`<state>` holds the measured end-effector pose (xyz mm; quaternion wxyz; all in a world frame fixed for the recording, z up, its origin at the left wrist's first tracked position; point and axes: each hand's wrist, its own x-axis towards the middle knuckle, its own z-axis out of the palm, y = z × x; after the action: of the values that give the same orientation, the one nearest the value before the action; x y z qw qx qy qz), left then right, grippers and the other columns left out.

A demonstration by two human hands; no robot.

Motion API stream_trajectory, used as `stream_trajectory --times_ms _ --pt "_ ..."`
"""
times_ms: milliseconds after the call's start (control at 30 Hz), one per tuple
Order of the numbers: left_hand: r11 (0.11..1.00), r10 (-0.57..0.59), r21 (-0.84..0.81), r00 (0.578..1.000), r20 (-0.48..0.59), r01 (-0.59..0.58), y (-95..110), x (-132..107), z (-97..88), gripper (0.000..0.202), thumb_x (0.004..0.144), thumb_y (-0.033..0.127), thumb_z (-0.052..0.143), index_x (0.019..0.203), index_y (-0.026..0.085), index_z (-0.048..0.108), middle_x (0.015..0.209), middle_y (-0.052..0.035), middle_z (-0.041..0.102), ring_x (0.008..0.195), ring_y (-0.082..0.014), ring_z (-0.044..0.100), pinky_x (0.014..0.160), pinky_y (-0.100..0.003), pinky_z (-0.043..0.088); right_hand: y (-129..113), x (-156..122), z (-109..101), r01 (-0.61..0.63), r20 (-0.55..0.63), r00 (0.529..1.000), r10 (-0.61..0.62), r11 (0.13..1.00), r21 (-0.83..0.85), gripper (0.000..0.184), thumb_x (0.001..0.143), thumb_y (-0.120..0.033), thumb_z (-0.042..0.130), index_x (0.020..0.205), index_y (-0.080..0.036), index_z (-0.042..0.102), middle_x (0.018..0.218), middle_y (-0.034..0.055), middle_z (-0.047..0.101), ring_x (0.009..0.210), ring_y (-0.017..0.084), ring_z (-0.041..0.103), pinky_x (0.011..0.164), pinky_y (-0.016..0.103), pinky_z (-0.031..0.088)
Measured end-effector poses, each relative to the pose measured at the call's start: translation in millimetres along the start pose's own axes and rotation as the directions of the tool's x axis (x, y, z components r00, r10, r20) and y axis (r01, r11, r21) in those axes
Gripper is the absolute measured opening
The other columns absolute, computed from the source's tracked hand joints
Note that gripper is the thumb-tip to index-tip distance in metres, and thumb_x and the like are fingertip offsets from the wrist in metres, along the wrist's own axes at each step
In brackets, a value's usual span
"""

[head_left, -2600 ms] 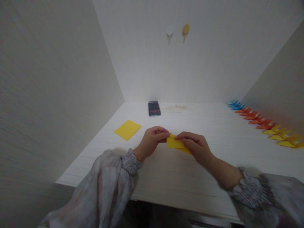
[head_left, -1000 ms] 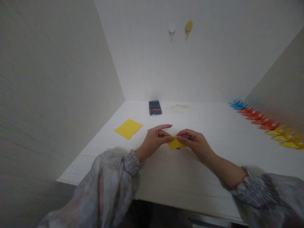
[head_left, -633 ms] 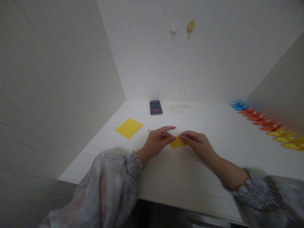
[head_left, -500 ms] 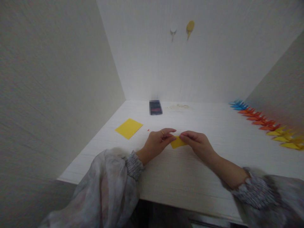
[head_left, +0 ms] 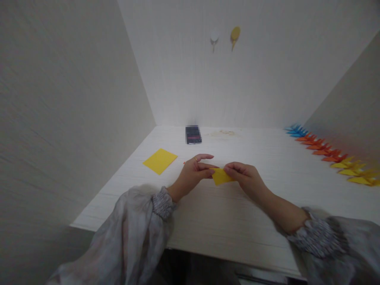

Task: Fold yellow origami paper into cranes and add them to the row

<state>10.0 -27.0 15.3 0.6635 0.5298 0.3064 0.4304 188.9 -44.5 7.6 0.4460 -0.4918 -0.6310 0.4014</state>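
Note:
Between my hands, above the white table, is a small piece of folded yellow paper [head_left: 220, 177]. My left hand [head_left: 194, 172] pinches its left corner between thumb and a finger, with the index finger raised away from it. A gold ring is on that hand. My right hand [head_left: 245, 176] grips the paper's upper right part between thumb and fingertips, and the fingers hide that edge. To the left, a flat yellow paper sheet [head_left: 160, 161] lies on the table, apart from both hands.
A dark, blurred-out phone-like object [head_left: 193, 135] lies at the back of the white table [head_left: 237, 229]. Along the right stand several folded paper figures, blue [head_left: 297, 130], orange-red [head_left: 323, 150] and yellow [head_left: 356, 172]. Two hooks [head_left: 235, 33] are on the back wall.
My left hand has shifted slightly left along the paper, its index finger lifting higher. More of the folded paper's upper left shows. The right hand keeps its grip.

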Motion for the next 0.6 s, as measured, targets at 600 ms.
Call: stream_trajectory --times_ms 600 --pt "0.997 0.017 -0.073 0.999 -0.051 -0.021 -0.3 1.4 -3.2 0.047 0.063 0.015 0.068 0.105 0.016 0.048 0.080 -0.0042 0.069 0.071 -0.0147 0.064 0.067 -0.029 0.051 -6.3 -3.1 -1.4 0.039 -0.017 0.999 -0.041 0.994 -0.098 0.023 0.077 -0.036 0.050 0.069 -0.017 0.061 0.060 -0.0002 0.054 0.056 0.012 0.048 0.053 0.024 0.037"
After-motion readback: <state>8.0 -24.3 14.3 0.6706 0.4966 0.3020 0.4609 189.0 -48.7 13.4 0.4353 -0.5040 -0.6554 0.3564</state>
